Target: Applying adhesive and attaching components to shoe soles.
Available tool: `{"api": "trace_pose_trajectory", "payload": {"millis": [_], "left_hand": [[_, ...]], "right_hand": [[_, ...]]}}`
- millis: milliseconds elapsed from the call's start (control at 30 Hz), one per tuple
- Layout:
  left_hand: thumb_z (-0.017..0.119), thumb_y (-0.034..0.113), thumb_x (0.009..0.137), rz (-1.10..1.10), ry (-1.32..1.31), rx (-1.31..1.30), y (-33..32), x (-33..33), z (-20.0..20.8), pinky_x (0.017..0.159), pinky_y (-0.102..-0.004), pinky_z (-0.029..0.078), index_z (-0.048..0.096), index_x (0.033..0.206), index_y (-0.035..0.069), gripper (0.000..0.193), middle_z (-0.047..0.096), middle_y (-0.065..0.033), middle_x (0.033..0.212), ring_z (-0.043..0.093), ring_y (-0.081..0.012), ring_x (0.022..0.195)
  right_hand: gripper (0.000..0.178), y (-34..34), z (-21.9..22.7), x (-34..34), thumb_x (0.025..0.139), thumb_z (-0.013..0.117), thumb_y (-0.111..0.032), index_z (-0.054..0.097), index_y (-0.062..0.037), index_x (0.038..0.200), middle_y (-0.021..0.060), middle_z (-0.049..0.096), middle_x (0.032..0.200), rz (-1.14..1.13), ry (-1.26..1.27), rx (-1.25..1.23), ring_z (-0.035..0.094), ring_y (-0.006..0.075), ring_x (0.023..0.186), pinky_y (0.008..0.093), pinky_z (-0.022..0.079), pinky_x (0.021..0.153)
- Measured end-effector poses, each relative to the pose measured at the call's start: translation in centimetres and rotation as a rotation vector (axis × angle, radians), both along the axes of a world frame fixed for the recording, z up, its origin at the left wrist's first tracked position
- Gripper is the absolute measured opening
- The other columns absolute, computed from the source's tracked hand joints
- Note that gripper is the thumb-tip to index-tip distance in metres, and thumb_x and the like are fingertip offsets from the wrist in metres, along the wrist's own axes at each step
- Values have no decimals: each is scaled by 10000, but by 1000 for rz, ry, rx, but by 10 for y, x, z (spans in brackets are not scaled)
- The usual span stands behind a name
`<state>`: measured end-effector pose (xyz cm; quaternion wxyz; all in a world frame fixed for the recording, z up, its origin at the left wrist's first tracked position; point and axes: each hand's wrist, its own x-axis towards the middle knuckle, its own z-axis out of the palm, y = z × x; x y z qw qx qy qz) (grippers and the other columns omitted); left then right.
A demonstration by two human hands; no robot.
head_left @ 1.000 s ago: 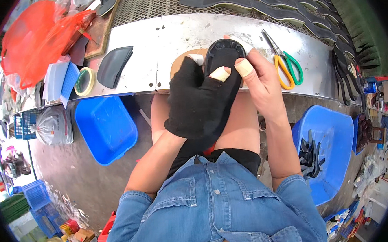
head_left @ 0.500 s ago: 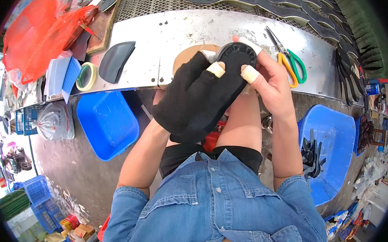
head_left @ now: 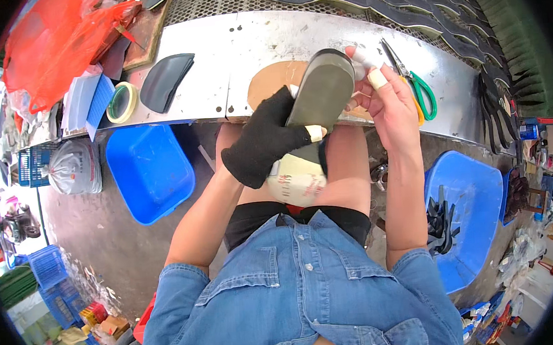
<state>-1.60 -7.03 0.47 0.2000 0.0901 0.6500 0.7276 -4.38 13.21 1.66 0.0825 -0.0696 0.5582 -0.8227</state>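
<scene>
My left hand (head_left: 264,138), in a black fingerless glove with pale tape on the fingertips, grips a shoe sole (head_left: 324,89). The sole's smooth dark grey-green face is turned up, tilted over the bench edge, with a black rim around its rounded end. Thumb and fingers clasp its near part. My right hand (head_left: 388,97), bare with taped fingertips, is beside the sole's right edge, thumb raised and fingers apart, partly blurred. Whether a finger touches the sole is hard to tell. Below, between my thighs, sits a pale yellow rounded thing (head_left: 296,181) with printed marks, its kind unclear.
On the metal bench (head_left: 205,68) lie a brown disc (head_left: 270,83), scissors (head_left: 422,95), a tape roll (head_left: 122,103) and dark sheet pieces (head_left: 166,84). Black strips (head_left: 374,5) cover the mesh behind. Blue tubs stand left (head_left: 151,175) and right (head_left: 478,216), the right one holding black strips.
The sole has been turned over, from its black side with a ridged rounded end to its smooth grey-green face. My right hand has come off its rounded end and moved slightly right.
</scene>
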Motion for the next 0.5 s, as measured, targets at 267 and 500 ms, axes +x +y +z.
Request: {"api": "trace_pose_trajectory", "payload": {"millis": [267,500], "left_hand": [[606,289,881,14,-44,90,-4,3,-4,789,-260,470,520,1198,-12,446,612,-87,1042,578,-140,922],[473,383,955,202,-275,227,-2,2,1,761,-234,452,552,1175,-2,451,616,-57,960,544,-93,867]], "right_hand": [[247,-11,-4,0,899,609,-215,620,-11,1038,13,641,783,-160,95,239,576,65,626,202,462,560],[295,-29,1,28,803,720,-135,605,-11,1045,8,634,808,-127,97,172,572,46,688,188,448,620]]}}
